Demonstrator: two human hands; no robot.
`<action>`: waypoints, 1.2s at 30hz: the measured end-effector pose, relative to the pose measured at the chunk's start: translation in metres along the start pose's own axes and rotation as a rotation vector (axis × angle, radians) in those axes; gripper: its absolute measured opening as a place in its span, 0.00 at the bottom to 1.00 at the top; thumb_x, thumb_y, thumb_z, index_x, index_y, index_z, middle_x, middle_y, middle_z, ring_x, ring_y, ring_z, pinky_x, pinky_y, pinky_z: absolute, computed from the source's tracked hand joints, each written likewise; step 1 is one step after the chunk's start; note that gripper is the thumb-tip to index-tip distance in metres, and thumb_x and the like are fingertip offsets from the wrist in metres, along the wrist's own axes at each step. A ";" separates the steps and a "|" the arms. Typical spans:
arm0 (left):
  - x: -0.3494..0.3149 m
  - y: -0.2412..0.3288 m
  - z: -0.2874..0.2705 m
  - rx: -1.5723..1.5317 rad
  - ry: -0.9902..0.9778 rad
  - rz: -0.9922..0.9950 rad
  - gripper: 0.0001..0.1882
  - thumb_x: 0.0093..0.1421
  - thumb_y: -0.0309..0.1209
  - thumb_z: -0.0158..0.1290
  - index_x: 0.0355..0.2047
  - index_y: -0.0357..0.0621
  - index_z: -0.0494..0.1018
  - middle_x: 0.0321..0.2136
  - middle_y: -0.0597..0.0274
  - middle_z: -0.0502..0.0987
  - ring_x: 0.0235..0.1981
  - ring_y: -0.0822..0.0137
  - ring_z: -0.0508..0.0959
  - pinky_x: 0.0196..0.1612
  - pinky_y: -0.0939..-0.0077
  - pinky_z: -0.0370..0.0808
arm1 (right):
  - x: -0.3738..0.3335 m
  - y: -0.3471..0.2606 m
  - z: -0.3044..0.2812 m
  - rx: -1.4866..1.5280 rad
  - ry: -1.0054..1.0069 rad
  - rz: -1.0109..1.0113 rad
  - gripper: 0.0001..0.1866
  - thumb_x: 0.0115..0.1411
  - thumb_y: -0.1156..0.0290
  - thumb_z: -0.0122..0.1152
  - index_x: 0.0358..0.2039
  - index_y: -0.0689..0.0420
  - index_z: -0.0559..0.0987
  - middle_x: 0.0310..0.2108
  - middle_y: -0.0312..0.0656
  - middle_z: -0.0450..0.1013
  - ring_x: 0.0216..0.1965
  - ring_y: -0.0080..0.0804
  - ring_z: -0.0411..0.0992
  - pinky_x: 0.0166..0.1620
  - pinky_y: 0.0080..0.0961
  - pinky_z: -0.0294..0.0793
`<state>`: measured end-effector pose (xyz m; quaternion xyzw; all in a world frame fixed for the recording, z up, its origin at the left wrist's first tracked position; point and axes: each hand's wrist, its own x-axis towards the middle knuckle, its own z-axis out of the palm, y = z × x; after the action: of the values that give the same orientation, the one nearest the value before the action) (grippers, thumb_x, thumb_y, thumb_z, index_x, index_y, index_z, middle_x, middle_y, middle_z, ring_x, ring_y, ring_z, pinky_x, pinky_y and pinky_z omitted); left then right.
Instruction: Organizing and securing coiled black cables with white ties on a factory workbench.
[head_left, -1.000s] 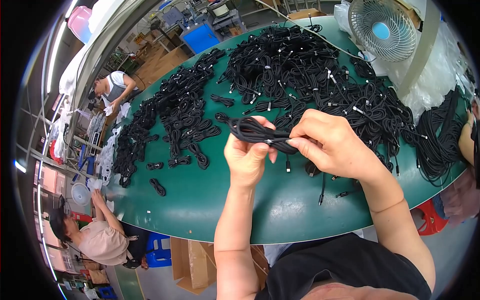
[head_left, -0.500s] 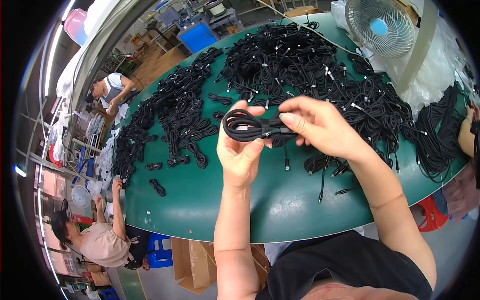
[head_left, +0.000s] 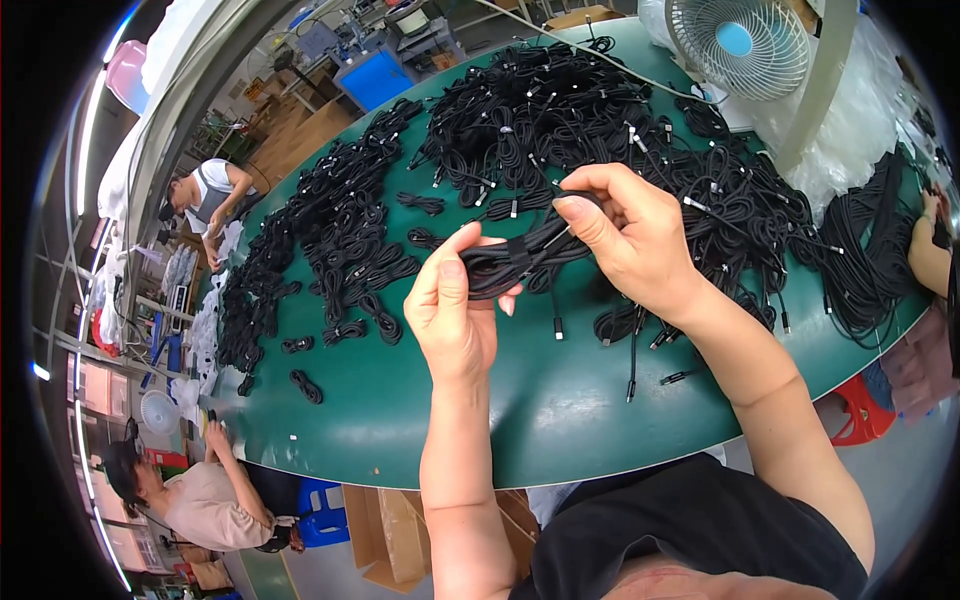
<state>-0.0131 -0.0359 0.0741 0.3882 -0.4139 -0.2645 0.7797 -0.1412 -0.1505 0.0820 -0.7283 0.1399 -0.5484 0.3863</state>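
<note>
Between my two hands, above the green table (head_left: 540, 440), I hold a coiled black cable (head_left: 517, 253) with a dark strap round its middle. My left hand (head_left: 455, 310) is closed on the coil's left end, thumb on top. At the right end, the thumb and fingers of my right hand (head_left: 625, 230) pinch the loops. Part of the coil is hidden behind my fingers. Just below it, a loose cable end with a metal plug (head_left: 558, 325) lies on the table.
A large heap of black cables (head_left: 540, 110) covers the far middle. Bundled coils (head_left: 350, 230) lie to the left, and longer cables (head_left: 870, 250) hang at the right edge. A fan (head_left: 735, 40) stands far right. Two people (head_left: 210, 490) (head_left: 215, 195) work at left; another arm shows far right.
The coil has tilted up at its right end, and my right hand has turned and risen with it. My left hand has moved slightly left. The near person at left has lowered their arm.
</note>
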 end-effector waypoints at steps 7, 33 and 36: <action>-0.003 -0.002 0.022 0.110 0.393 0.033 0.15 0.64 0.39 0.38 0.28 0.41 0.65 0.19 0.59 0.71 0.10 0.78 0.64 0.09 0.88 0.58 | -0.013 0.002 0.013 -0.134 -0.055 -0.484 0.29 0.45 0.48 0.64 0.32 0.65 0.72 0.26 0.45 0.68 0.20 0.34 0.71 0.21 0.23 0.72; -0.012 -0.025 0.014 0.061 -0.127 -0.467 0.15 0.59 0.28 0.47 0.45 0.32 0.67 0.34 0.48 0.75 0.24 0.69 0.75 0.24 0.81 0.72 | 0.013 0.020 0.000 0.429 -0.048 0.187 0.07 0.55 0.72 0.57 0.28 0.64 0.75 0.24 0.39 0.73 0.25 0.22 0.71 0.29 0.16 0.71; -0.016 -0.030 0.018 0.072 -0.179 -0.561 0.16 0.60 0.26 0.44 0.47 0.31 0.63 0.39 0.47 0.72 0.31 0.69 0.74 0.33 0.76 0.73 | 0.014 0.023 0.000 0.676 -0.068 0.335 0.10 0.56 0.74 0.55 0.38 0.65 0.72 0.29 0.43 0.72 0.24 0.22 0.71 0.29 0.18 0.72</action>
<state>-0.0390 -0.0477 0.0488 0.4900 -0.3668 -0.4880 0.6222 -0.1314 -0.1744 0.0756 -0.5446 0.0553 -0.4683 0.6936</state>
